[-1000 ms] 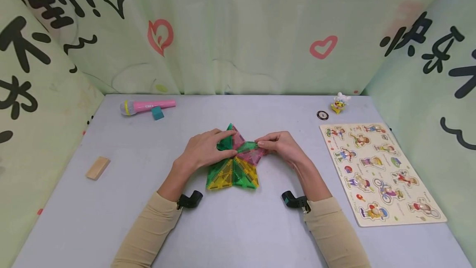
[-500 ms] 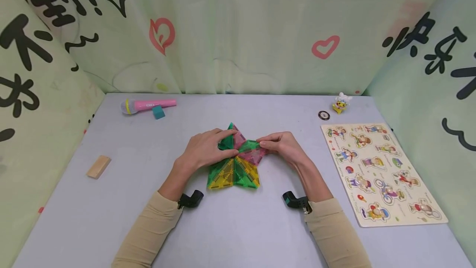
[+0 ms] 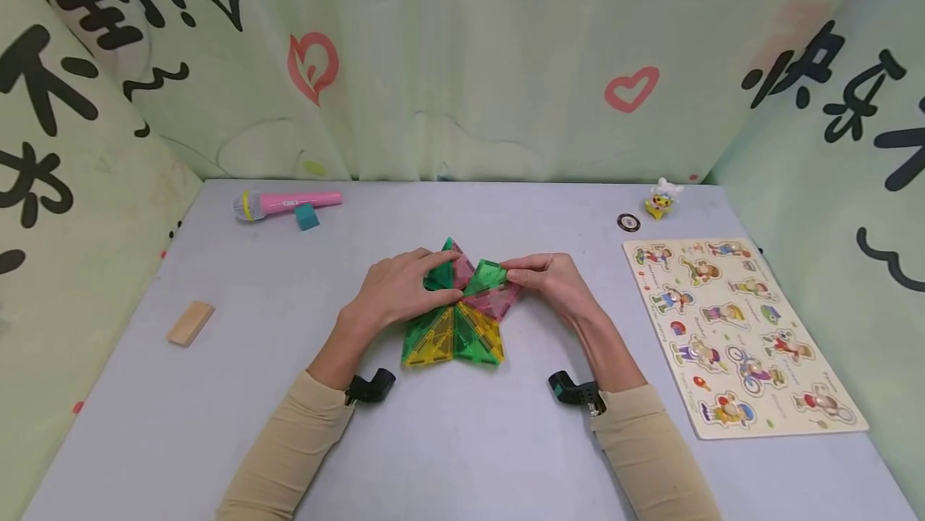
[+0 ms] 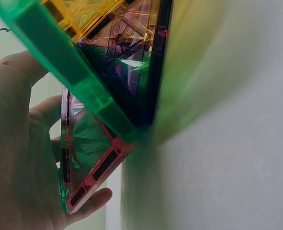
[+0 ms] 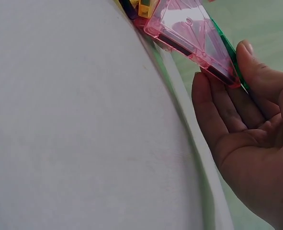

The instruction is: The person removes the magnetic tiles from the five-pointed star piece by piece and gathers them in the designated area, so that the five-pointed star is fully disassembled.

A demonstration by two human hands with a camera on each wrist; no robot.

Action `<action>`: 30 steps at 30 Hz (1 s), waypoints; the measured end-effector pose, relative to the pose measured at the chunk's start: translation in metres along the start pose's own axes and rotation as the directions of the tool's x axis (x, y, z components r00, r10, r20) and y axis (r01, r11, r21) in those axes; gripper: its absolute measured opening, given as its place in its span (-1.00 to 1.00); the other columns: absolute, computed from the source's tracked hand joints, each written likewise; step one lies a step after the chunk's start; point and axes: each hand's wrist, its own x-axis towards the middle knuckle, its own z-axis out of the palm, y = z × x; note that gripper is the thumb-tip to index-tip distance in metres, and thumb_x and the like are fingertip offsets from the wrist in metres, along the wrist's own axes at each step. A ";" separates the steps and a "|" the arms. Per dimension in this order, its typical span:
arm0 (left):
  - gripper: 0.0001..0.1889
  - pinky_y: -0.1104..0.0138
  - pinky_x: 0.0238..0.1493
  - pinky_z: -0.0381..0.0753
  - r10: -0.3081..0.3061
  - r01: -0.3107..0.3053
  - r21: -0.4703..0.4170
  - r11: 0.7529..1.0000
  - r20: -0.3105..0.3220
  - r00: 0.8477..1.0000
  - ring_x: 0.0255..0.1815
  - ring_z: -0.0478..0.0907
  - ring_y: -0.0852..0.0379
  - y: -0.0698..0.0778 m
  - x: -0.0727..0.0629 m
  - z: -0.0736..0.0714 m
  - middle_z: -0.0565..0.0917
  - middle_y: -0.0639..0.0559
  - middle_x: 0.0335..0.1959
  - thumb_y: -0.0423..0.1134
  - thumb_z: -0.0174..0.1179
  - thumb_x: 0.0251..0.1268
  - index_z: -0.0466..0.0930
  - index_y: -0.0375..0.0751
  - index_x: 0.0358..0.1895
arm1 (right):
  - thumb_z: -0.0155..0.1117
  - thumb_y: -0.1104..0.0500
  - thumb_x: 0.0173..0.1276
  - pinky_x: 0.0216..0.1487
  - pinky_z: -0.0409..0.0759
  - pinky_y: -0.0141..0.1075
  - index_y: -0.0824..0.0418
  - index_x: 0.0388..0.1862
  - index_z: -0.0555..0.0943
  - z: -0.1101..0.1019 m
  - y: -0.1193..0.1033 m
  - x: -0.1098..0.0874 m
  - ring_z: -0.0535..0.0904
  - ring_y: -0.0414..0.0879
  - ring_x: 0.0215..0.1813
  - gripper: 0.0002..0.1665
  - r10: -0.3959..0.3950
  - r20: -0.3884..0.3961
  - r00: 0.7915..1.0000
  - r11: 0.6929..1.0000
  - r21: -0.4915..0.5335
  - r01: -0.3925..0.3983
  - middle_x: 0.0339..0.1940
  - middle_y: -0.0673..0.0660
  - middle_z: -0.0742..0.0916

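- Near the middle of the surface (image 3: 462, 441), the right hand (image 3: 555, 284) pinches the outer tip of a green tile (image 3: 486, 276) between thumb and fingers.
- Opposite, the left hand (image 3: 390, 290) grips the tile model (image 3: 437, 340), thumb and fingers curled round its left side.
- Between the hands, touching both: the tile model, green tile included.
- Handling, as judged: light, stiff, smooth; best held by its rims, as seams may part.
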 end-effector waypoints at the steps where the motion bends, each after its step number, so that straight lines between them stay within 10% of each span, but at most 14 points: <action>1: -0.26 0.04 0.07 0.60 0.001 -0.001 0.001 1.000 0.000 1.000 0.21 0.55 -0.01 0.000 0.000 0.000 0.49 0.06 0.36 0.52 -0.03 0.20 0.23 0.49 0.47 | 0.39 0.19 0.31 -0.12 0.65 -0.40 0.37 0.01 0.71 0.000 0.000 0.000 0.70 -0.25 -0.12 -0.64 -0.008 -0.005 1.000 1.000 0.009 0.008 -0.14 0.01 0.82; 30: -0.27 -0.01 0.09 0.59 0.028 -0.028 -0.017 0.999 -0.011 1.000 0.24 0.53 -0.03 -0.002 0.000 0.002 0.49 0.03 0.36 0.51 -0.02 0.22 0.23 0.47 0.47 | 0.25 0.37 0.39 -0.04 0.70 -0.36 0.54 0.22 0.51 -0.024 -0.001 0.027 0.75 -0.22 -0.30 -0.55 0.003 -0.251 0.968 0.941 0.329 0.083 -0.27 -0.04 0.80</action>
